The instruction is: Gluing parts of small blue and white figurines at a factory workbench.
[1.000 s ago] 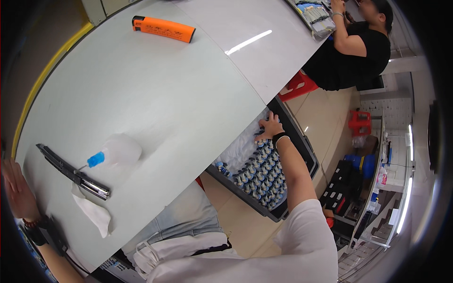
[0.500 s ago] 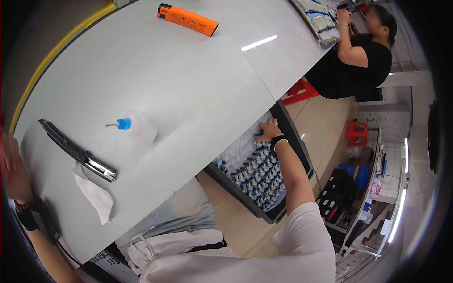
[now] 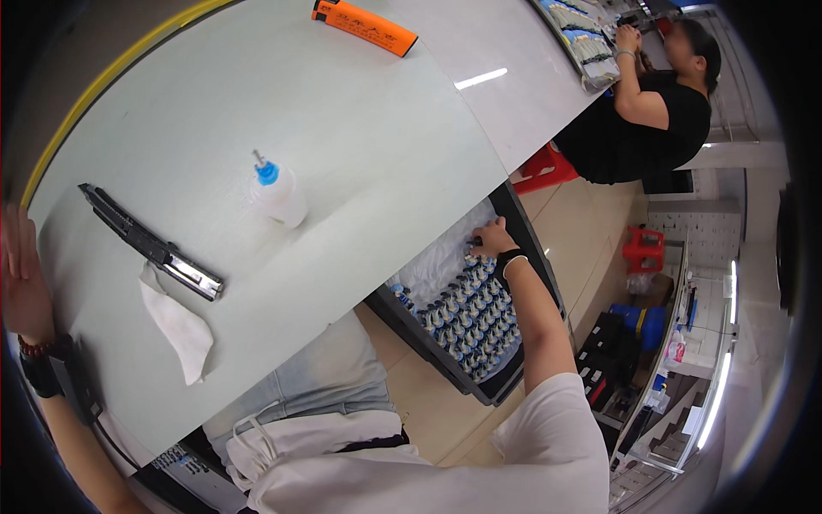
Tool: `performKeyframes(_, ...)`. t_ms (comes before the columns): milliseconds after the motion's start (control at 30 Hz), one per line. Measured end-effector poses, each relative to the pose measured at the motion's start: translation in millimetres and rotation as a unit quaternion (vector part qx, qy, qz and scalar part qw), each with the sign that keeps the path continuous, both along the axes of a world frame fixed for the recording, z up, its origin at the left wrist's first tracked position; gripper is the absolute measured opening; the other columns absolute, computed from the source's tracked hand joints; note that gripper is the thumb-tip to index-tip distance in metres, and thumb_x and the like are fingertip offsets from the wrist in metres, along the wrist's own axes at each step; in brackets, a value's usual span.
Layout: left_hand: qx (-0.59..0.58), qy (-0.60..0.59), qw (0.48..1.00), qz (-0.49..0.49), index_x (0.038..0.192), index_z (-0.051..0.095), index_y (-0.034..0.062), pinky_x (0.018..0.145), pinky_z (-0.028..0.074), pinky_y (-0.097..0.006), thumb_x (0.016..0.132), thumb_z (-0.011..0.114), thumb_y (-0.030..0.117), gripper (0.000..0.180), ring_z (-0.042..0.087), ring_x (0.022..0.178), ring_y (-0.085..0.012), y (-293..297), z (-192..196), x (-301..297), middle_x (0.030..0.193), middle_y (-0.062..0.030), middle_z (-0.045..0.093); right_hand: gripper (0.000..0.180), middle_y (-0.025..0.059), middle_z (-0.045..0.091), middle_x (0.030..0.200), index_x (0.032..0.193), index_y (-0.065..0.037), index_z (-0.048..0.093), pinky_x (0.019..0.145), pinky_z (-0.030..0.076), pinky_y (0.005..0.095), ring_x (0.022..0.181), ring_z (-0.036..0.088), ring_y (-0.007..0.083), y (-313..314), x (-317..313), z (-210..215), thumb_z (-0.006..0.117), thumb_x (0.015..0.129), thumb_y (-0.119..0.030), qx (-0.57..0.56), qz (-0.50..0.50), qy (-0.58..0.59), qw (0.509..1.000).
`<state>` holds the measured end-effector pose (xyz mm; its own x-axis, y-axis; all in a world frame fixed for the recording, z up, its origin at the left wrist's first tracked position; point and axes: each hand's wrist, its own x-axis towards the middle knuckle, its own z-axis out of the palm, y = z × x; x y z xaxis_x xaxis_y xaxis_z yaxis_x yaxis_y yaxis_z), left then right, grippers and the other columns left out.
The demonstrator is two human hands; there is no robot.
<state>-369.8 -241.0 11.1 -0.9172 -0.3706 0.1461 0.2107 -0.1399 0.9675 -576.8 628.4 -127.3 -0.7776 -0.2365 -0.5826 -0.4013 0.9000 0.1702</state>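
My right hand [image 3: 491, 237] reaches down into a black crate [image 3: 411, 328] below the table edge. Its fingers are curled around a small dark part, its kind hard to make out. Beside that hand stand rows of small blue, white and metal parts [image 3: 467, 321], and clear plastic sheeting [image 3: 437, 261] lies at the crate's far side. My left hand [image 3: 24, 283] is at the far left by the table's edge, fingers stretched out, holding nothing visible. Nearest to it lie a black box cutter [image 3: 150, 244] and a white piece of cloth [image 3: 178, 325].
A clear bottle [image 3: 281, 201] with a blue cap stands on the pale table [image 3: 360, 154]. An orange lighter-shaped thing [image 3: 364, 28] lies at the far side. A co-worker in black [image 3: 646, 111] sits at the far right on a red stool [image 3: 544, 167], next to a tray of parts [image 3: 582, 38].
My right hand's fingers have gone from spread over the crate's parts to curled round a small dark one. The view has shifted slightly; my left hand stays by the table's left edge.
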Motion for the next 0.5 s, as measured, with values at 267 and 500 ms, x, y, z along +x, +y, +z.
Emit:
performKeyframes(267,-0.11,0.002,0.993,-0.033,0.097,0.037,0.0004,0.074,0.029,-0.019,0.088,0.031,0.022,0.024,0.026,0.076,-0.0128,52,43,-21,0.084,-0.0067,0.031,0.035,0.0129,0.057,0.08,0.086,-0.01,0.063,0.082,0.031,0.0368,0.09,0.04,0.0323,-24,5,20,0.07,0.056,-0.027,-0.054,-0.006,0.022,0.998)
performKeyframes(500,-0.184,0.01,0.979,-0.084,0.091,0.045,0.0025,0.067,0.032,-0.017,0.088,0.031,0.025,0.027,0.031,0.064,-0.011,177,92,-79,0.072,-0.0042,0.038,0.033,0.0106,0.058,0.083,0.086,-0.01,0.062,0.083,0.032,0.0376,0.093,0.042,0.0325,-5,25,35,0.07,0.057,-0.022,-0.183,-0.011,0.145,0.972)
